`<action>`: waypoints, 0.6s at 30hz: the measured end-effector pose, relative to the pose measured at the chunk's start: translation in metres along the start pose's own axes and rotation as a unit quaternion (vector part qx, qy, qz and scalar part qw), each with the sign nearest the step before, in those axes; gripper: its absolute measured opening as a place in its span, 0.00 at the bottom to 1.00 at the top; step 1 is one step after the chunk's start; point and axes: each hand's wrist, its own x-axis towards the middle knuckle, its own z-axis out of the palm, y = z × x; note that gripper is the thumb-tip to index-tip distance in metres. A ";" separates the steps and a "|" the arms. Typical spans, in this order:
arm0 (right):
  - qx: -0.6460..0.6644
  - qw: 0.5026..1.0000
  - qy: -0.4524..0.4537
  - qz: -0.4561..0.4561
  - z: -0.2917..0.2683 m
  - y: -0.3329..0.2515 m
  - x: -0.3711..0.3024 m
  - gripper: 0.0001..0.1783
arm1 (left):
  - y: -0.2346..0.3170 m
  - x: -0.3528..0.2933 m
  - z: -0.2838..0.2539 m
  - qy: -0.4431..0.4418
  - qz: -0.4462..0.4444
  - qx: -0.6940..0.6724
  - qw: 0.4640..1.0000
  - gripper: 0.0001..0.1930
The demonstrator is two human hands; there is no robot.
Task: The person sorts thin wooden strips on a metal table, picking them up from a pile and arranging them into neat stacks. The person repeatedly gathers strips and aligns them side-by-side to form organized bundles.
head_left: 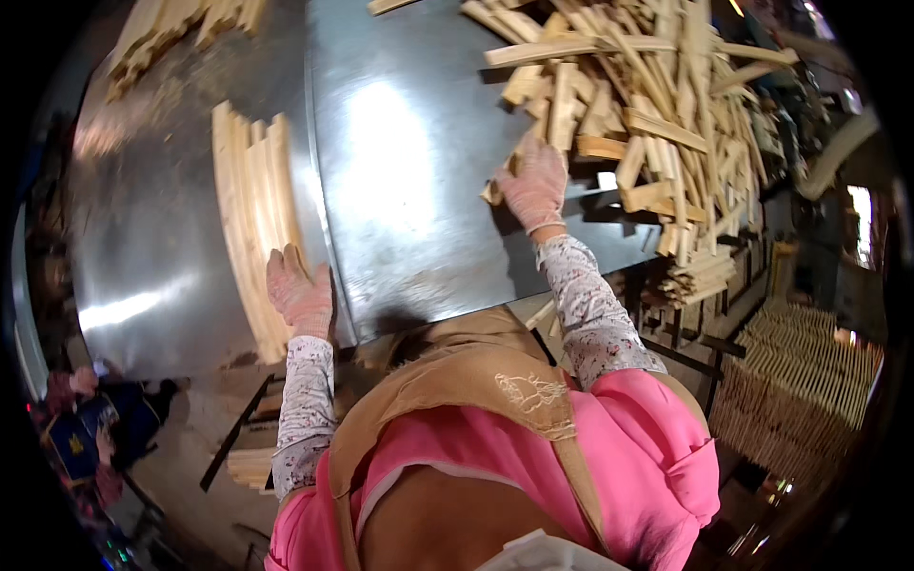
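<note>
My left hand [301, 293], in a pale pink work glove, grips the near right side of a row of wooden strips [255, 195]. The strips lie side by side, slightly curved, on the left part of the metal table. My right hand [536, 186], gloved alike, is closed on a short wooden piece [495, 188] at the left edge of a large jumbled pile of wooden pieces [657, 124]. Most of that piece is hidden under the hand and fingers.
The shiny metal table [400, 257] has a seam between its two sheets. More wooden strips [176, 33] lie at the far left. Stacked wood [804, 381] stands lower right, beyond dark metal bars. Another person [95, 428] is at the lower left.
</note>
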 end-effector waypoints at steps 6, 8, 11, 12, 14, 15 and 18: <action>0.175 0.937 -0.097 0.287 -0.011 0.089 -0.005 0.38 | 0.168 0.019 0.037 -0.100 0.146 -0.267 0.947 0.34; 0.334 0.915 0.037 0.222 0.012 0.079 -0.023 0.50 | 0.230 0.021 0.074 -0.148 0.181 -0.283 0.930 0.34; 0.515 0.795 -0.225 0.227 -0.013 0.082 -0.033 0.41 | 0.309 0.010 0.078 -0.390 0.000 -0.499 0.774 0.26; 0.497 0.808 -0.262 0.178 -0.016 0.080 -0.045 0.40 | 0.314 0.009 0.090 -0.400 0.006 -0.563 0.723 0.24; 0.452 0.822 -0.344 0.039 -0.027 0.077 -0.066 0.37 | 0.324 0.017 0.097 -0.461 -0.103 -0.633 0.613 0.19; 0.444 0.806 -0.390 -0.024 -0.039 0.078 -0.074 0.35 | 0.320 0.018 0.099 -0.452 -0.017 -0.605 0.655 0.18; 0.492 0.745 -0.437 -0.107 -0.107 0.121 -0.065 0.31 | 0.343 0.015 0.055 -0.459 0.094 -0.419 0.778 0.19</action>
